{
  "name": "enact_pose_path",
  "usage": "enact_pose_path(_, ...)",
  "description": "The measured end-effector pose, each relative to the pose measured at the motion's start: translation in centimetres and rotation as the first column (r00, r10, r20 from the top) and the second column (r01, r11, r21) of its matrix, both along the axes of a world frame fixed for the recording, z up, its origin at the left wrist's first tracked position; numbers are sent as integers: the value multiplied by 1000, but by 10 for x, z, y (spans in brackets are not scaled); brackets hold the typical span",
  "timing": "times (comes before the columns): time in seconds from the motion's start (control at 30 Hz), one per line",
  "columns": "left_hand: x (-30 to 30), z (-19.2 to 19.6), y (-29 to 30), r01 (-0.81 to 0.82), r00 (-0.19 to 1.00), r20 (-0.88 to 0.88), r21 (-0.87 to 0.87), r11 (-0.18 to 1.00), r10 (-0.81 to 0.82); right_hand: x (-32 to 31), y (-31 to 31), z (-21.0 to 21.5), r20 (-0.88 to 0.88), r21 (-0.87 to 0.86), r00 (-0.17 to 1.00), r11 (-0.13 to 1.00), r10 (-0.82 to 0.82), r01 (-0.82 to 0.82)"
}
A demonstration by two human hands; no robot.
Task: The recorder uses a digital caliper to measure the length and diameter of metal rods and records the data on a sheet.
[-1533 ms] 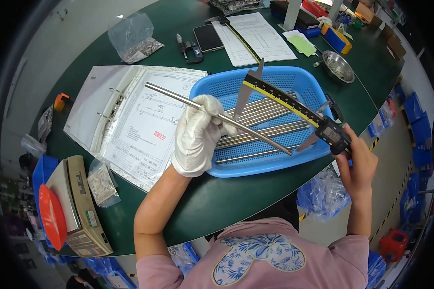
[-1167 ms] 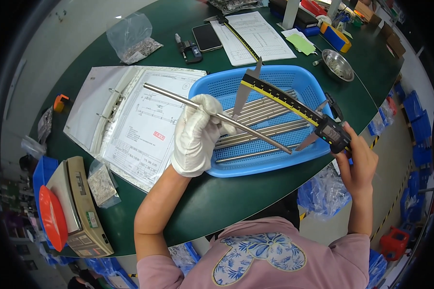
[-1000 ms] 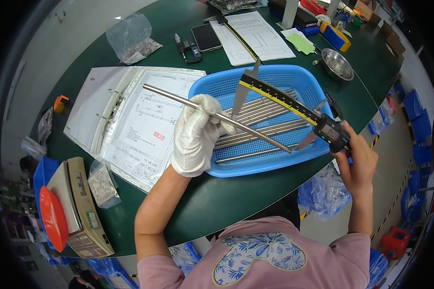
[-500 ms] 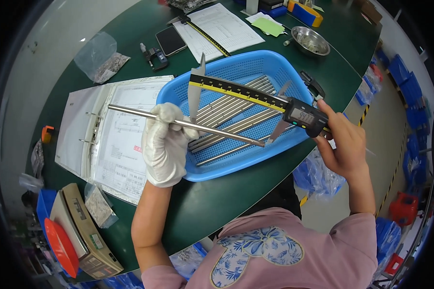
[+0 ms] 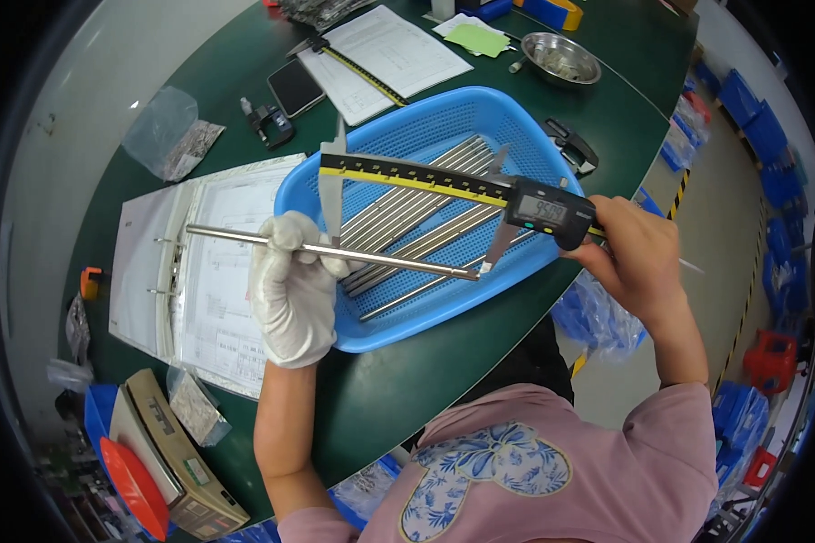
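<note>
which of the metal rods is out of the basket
The rod gripped in the gloved left hand, held level above the blue basket; the other rods lie loose inside it.

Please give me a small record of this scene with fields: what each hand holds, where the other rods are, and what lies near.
left hand: gloved, grips a metal rod
right hand: bare, holds a digital caliper
caliper jaws: wide open, near the rod
basket: blue, holds more rods
table: dark green
nearby: open binder, metal bowl
</note>
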State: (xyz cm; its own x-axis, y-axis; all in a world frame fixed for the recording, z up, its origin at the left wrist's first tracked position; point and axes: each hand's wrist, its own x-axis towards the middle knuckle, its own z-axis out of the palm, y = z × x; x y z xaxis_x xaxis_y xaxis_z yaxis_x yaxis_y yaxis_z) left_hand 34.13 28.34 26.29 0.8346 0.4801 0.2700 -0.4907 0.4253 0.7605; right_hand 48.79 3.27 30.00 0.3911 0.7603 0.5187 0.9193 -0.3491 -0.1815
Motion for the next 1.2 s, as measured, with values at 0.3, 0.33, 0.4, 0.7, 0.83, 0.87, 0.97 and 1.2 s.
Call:
enact_pose_path(0.3,-1,0,3,70,997,-39,-40,997,-71,4,-1,-7,3,10,999,999,-39,39)
enact_pose_path(0.33,0,-1,3,74,996,-37,-41,996,-75,5,-2,-7,2,13,1000,999,-30,30)
enact_pose_path(0.4,0,1,1,42,997,-62,-52,998,-45,7,-2,-9,18,23,1000,999,-26,25)
enact_pose_path(0.7,1,4,-1,-2,995,-103,-102,995,-9,7,-1,-9,27,35,1000,999,-10,9)
enact_pose_path(0.83,0,4,0,-3,994,-105,-93,996,-7,7,0,-7,30,31,1000,999,-9,8)
enact_pose_path(0.87,0,4,1,-3,995,-104,-93,996,-6,6,0,-7,32,32,999,999,-9,8)
enact_pose_path(0.97,0,3,3,22,995,-98,-98,995,-32,6,1,-5,17,9,1000,1000,-9,9)
enact_pose_path(1.2,6,-1,2,-86,979,-187,-19,996,81,10,-1,-4,-82,137,993,986,-85,96)
